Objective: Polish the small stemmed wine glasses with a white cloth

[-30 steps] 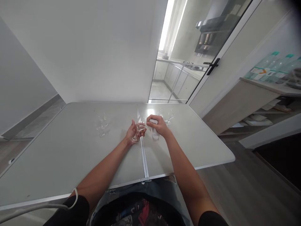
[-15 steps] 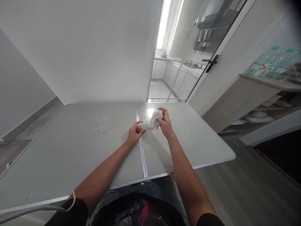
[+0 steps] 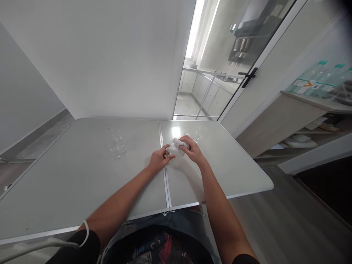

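Observation:
Over the table's seam, my left hand (image 3: 159,159) is closed around a clear drinking glass (image 3: 172,150) tipped toward the right. Its far end lies against a crumpled white cloth (image 3: 180,145), which covers part of it. My right hand (image 3: 193,150) grips that cloth between thumb and fingers, pressed to the glass's mouth. Transparency makes the exact shape of the glass hard to tell. Several clear glass pieces (image 3: 117,145) sit on the left half of the table, and more clear glassware (image 3: 198,135) stands just beyond my right hand.
The pale folding table (image 3: 132,190) has a metal seam down its middle and a metal edge. A white wall rises behind it. A glazed door (image 3: 249,77) is at the back right, and a shelf unit (image 3: 286,117) with bottles (image 3: 310,79) stands at the right. A white cable (image 3: 55,244) hangs by my left arm.
My right hand has come down and a little closer to my left hand, bunching the cloth at the glass's mouth. The glass's rim showed before and is now largely covered.

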### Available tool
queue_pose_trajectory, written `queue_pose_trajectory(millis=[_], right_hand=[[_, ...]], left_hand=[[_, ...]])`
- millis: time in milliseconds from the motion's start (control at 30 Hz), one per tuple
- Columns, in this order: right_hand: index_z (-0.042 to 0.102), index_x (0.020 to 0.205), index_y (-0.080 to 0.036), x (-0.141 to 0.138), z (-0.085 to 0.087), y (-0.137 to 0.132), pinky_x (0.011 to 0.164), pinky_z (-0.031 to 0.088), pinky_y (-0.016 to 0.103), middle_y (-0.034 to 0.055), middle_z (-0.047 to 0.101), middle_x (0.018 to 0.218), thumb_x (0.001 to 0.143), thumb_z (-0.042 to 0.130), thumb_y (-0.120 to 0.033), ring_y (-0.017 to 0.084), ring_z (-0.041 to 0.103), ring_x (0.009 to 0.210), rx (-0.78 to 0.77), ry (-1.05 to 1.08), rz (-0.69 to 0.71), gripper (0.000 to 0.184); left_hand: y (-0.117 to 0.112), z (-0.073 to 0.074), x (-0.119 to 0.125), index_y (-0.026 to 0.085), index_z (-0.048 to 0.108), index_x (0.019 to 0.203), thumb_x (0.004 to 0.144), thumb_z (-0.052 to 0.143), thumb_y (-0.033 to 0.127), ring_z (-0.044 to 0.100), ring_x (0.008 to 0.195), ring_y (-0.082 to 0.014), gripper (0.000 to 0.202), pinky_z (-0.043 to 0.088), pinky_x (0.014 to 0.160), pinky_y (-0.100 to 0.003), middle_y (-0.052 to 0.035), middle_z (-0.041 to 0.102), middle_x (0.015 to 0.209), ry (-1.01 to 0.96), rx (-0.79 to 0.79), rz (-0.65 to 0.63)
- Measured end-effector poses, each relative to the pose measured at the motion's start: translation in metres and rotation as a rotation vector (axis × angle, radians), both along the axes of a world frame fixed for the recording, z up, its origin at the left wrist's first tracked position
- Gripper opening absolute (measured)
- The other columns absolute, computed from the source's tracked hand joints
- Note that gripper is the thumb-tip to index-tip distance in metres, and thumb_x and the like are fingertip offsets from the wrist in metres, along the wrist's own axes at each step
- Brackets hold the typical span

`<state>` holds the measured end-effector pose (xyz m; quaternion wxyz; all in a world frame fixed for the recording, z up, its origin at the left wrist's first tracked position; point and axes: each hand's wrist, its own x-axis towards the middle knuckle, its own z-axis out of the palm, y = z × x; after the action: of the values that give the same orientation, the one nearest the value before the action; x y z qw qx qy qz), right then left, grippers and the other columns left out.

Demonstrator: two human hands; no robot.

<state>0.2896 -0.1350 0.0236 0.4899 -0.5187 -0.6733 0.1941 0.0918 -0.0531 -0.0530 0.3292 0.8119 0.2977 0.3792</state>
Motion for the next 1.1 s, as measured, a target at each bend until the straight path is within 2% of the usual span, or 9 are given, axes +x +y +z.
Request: queue_pose_trajectory(millis=[133,367,433,500,633,767,900,1000,1100], right_hand=[[0.071,0.104,-0.021,0.009,0.001,-0.007,0.072,0.044,0.030,0.0043,0.058,0.099,0.096,0.056,-0.036,0.018,0.055,0.083,-0.175,-0.022,0.040,0.023],[0.072,0.096,-0.022,0.017,-0.001,-0.019,0.085,0.046,0.031,0.0029,0.063,0.102,0.097,0.047,-0.028,0.018,0.059,0.091,-0.457,-0.059,0.229,0.026],[0.073,0.100,-0.022,0.018,-0.007,-0.018,0.081,0.048,0.030,0.0026,0.066,0.098,0.096,0.050,-0.029,0.017,0.060,0.086,-0.470,-0.006,0.227,0.025],[0.076,0.101,-0.022,0.017,-0.016,-0.016,0.077,0.048,0.030,0.0032,0.067,0.094,0.091,0.059,-0.031,0.018,0.061,0.083,-0.385,0.049,0.138,0.022],[0.080,0.095,-0.020,0.012,-0.040,-0.007,0.069,0.049,0.030,0.0060,0.069,0.091,0.078,0.074,-0.033,0.019,0.061,0.077,-0.193,0.209,-0.068,0.022],[0.081,0.093,-0.019,0.011,-0.049,-0.005,0.064,0.047,0.029,0.0054,0.070,0.085,0.075,0.078,-0.039,0.019,0.059,0.073,-0.221,0.159,-0.150,0.028],[0.079,0.105,-0.021,0.019,-0.041,-0.014,0.057,0.045,0.026,0.0032,0.069,0.079,0.081,0.073,-0.052,0.017,0.057,0.069,-0.484,0.152,0.020,0.039],[0.076,0.106,-0.020,0.023,-0.038,-0.019,0.046,0.036,0.022,0.0000,0.060,0.068,0.085,0.066,-0.059,0.011,0.048,0.054,-0.682,0.259,0.167,0.046],[0.074,0.095,-0.016,0.022,-0.041,-0.020,0.041,0.027,0.022,-0.0028,0.050,0.058,0.088,0.062,-0.061,0.008,0.038,0.045,-0.714,0.277,0.147,0.047]], left_hand=[[0.001,-0.007,-0.001,0.026,0.061,0.130,0.083,0.073,0.053,0.059,0.057,-0.0133,0.056,0.041,0.062,-0.025,0.0017,0.069,0.072,0.070,0.125,0.034],[0.000,-0.005,-0.007,0.020,0.060,0.137,0.093,0.060,0.055,0.070,0.071,-0.0199,0.056,0.036,0.057,-0.026,-0.0073,0.077,0.084,0.277,0.553,0.000],[0.003,-0.003,-0.008,0.019,0.060,0.138,0.095,0.057,0.055,0.071,0.071,-0.0196,0.056,0.037,0.057,-0.026,-0.0080,0.077,0.084,0.309,0.627,-0.011],[0.006,-0.002,-0.008,0.019,0.060,0.138,0.096,0.056,0.053,0.070,0.070,-0.0190,0.054,0.037,0.057,-0.027,-0.0076,0.076,0.082,0.337,0.675,-0.010],[0.011,-0.005,-0.007,0.020,0.060,0.138,0.097,0.057,0.049,0.069,0.066,-0.0179,0.050,0.035,0.056,-0.027,-0.0058,0.075,0.077,0.381,0.703,0.009],[0.014,-0.007,-0.008,0.022,0.060,0.138,0.093,0.065,0.047,0.068,0.066,-0.0175,0.052,0.033,0.054,-0.027,-0.0042,0.075,0.078,0.403,0.706,-0.009],[0.015,-0.008,-0.009,0.025,0.061,0.136,0.091,0.068,0.045,0.068,0.066,-0.0162,0.050,0.032,0.054,-0.027,-0.0025,0.076,0.079,0.399,0.715,-0.062],[0.014,-0.008,-0.010,0.026,0.060,0.137,0.092,0.066,0.045,0.068,0.067,-0.0150,0.049,0.033,0.055,-0.026,-0.0019,0.076,0.081,0.386,0.715,-0.105],[0.012,-0.010,-0.009,0.025,0.058,0.139,0.094,0.064,0.045,0.068,0.068,-0.0149,0.050,0.034,0.056,-0.025,-0.0029,0.076,0.083,0.382,0.693,-0.134]])
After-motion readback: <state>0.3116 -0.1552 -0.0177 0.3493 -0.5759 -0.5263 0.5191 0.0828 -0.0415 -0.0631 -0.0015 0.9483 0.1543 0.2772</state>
